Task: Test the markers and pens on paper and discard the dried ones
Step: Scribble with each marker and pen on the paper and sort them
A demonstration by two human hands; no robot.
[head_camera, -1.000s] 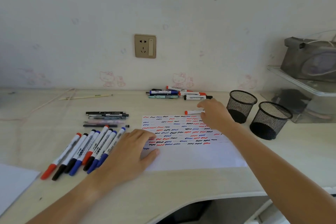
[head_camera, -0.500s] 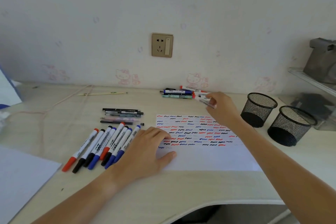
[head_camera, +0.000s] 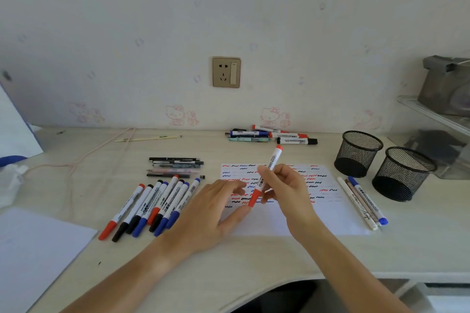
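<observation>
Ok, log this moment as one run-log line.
right hand: holds red marker above paper | cap: on | left hand: open, beside marker's cap end | mesh cups: unused

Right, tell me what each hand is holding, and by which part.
The right hand pinches a red-capped whiteboard marker around the middle of its barrel, capped end down. The left hand holds nothing; its fingers are spread over the paper.
</observation>
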